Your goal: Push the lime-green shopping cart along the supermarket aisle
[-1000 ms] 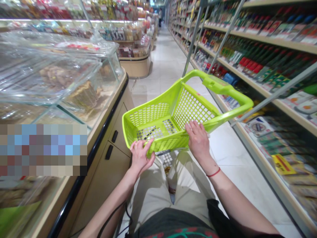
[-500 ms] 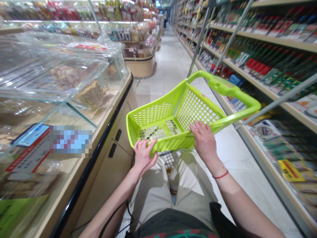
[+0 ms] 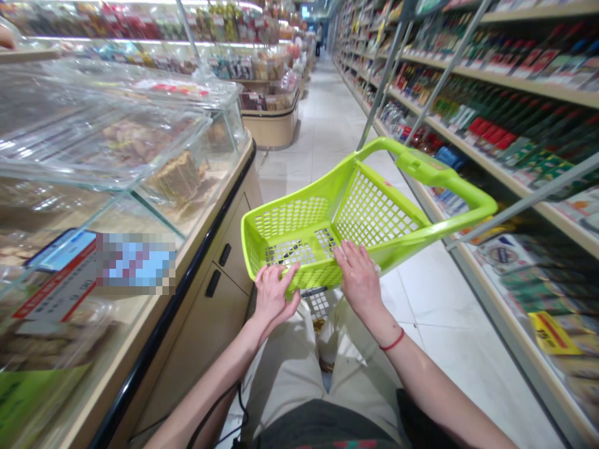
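Observation:
A lime green basket cart (image 3: pixel 322 265) with perforated walls stands in front of my knees, its handle (image 3: pixel 444 174) rising toward the right. Nothing lies in the part of the basket that shows. My left hand (image 3: pixel 274 293) grips the near rim close to the left corner, fingers over the edge and thumb along it. Further right on the same rim, my right hand (image 3: pixel 359 277) rests with its fingers hooked over the edge, a red string round the wrist. Part of a lower grey rack (image 3: pixel 321 300) shows under the basket.
At left is a wooden counter (image 3: pixel 234 206) with clear food bins (image 3: pixel 154 149) and price signs. Stocked shelves (image 3: pixel 515 162) line the right side. A tiled aisle (image 3: pixel 318 118) runs ahead, with a person (image 3: pixel 319 38) far off.
My right hand has slid left along the near rim, closer to my left hand. My left hand keeps its place on the rim. The whole view has shifted slightly.

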A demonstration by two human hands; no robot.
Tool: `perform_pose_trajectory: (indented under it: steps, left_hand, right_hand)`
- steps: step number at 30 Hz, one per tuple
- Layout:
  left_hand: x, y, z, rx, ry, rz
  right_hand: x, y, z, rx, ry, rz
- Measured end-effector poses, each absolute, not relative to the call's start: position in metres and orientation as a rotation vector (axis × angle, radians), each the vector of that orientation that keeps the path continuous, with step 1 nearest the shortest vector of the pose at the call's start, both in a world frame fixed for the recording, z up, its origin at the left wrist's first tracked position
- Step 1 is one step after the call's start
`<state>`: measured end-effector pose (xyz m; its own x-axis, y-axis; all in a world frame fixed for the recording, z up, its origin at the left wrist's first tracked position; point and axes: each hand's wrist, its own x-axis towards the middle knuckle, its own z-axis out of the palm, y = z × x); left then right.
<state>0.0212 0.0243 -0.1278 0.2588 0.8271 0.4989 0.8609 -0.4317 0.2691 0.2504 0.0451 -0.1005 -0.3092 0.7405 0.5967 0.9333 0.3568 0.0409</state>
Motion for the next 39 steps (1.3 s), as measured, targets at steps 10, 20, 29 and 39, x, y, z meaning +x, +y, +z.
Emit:
perform_pose_trajectory:
  steps: [10,20,29,39]
  left_hand:
    - [0.017,0.022,-0.122,-2.419,-1.668,-0.798]
    - [0.007,0.016,-0.125,-2.451,-1.642,-0.706]
    - [0.006,0.018,-0.127,-2.447,-1.651,-0.714]
    - [0.004,0.018,-0.124,-2.503,-1.591,-0.733]
  right_hand:
    - [0.301,0.052,-0.084,-1.515,-2.15,-0.56]
    - [0.263,0.046,-0.097,-1.463,-2.149,-0.488]
    - [0.259,0.047,-0.1,-1.354,-2.225,-0.38]
    - [0.287,0.052,-0.091,-1.417,-2.183,-0.433]
